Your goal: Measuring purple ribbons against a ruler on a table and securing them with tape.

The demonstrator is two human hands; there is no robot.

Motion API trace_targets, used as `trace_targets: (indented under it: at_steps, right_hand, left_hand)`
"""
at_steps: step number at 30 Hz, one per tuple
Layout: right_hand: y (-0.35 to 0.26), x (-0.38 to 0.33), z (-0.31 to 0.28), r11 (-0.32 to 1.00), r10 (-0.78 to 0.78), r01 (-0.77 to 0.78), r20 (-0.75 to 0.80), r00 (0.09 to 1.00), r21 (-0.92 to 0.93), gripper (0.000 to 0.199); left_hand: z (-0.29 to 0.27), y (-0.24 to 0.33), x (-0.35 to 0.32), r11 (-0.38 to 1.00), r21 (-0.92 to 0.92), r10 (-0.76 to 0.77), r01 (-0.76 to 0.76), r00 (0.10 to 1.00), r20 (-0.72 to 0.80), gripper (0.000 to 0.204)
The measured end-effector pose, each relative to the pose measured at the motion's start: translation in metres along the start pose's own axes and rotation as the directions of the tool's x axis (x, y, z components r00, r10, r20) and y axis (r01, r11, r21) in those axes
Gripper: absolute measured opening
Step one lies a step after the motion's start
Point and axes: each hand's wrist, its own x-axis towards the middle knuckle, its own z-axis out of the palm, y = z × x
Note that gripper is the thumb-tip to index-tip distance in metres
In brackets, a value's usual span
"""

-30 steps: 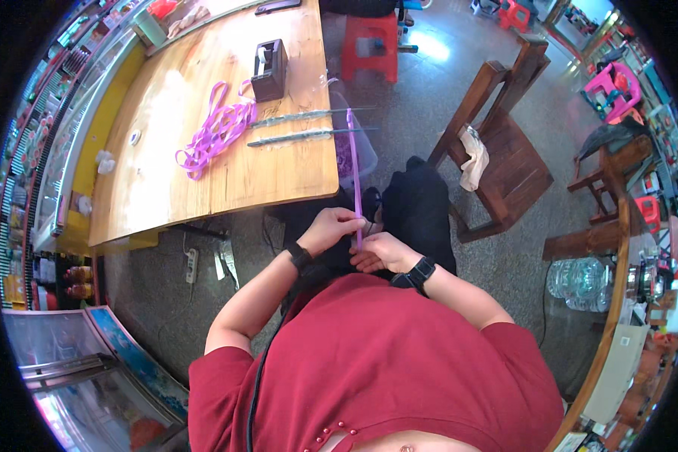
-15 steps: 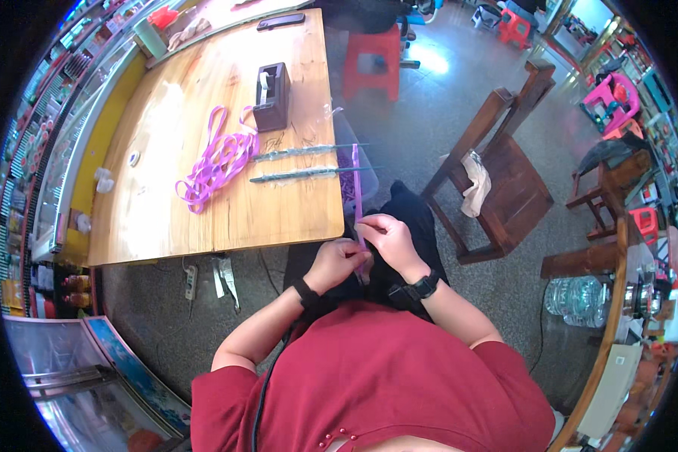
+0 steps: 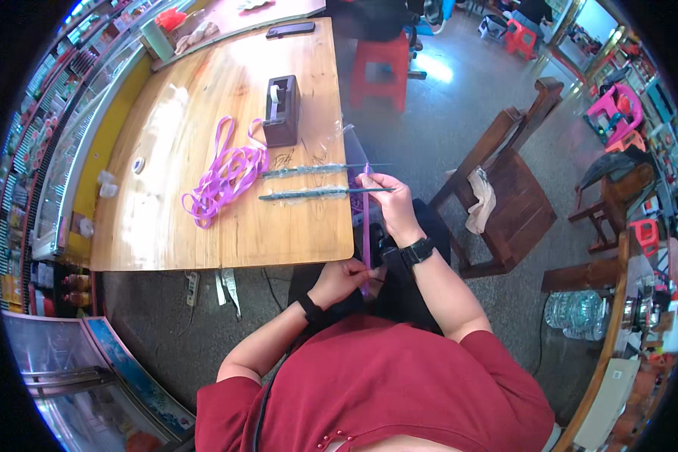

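Observation:
A narrow purple ribbon [image 3: 366, 233] hangs lengthwise just past the table's right edge, between two thin dark rods and my lap. My left hand [image 3: 340, 280] is closed in a pinch on its lower part, near my lap. Farther up, my right hand [image 3: 390, 202] has its fingers bent together around the ribbon's upper part, beside the rods. The near rod [image 3: 305, 194] and the far rod [image 3: 303, 171] are taped to the tabletop and stick out over the edge. A loose heap of purple ribbon [image 3: 226, 181] lies on the table to their left.
On the wooden table [image 3: 166, 233] stand a black tape dispenser [image 3: 282, 124], a small tape roll [image 3: 138, 165] and a dark phone [image 3: 290, 29]. A clear bin [image 3: 352, 143] sits by the table's right edge. Right of me is a wooden chair [image 3: 505, 203] with a cloth; a red stool [image 3: 380, 71] stands beyond.
My right hand has moved up and away from my left, to the rods. My left hand has dropped slightly toward my lap. The whole view has shifted a little.

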Motion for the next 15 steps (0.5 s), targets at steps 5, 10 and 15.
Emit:
trace_targets:
  at_steps: [5,10,15]
  right_hand:
    - [0.005,0.002,0.000,1.000,-0.009,0.009,0.001,1.000,-0.010,0.018]
    - [0.007,-0.003,0.001,0.991,-0.094,0.091,-0.032,0.995,-0.097,0.024]
    - [0.010,-0.007,-0.001,0.994,-0.063,0.061,-0.022,0.998,-0.094,0.026]
  left_hand:
    - [-0.002,0.004,-0.003,0.997,-0.064,-0.046,0.047,0.999,0.018,0.025]
    - [-0.003,0.002,-0.003,0.998,-0.060,-0.031,0.032,0.999,0.016,0.025]
    - [-0.002,0.001,-0.003,1.000,-0.031,-0.001,0.000,1.000,-0.015,0.024]
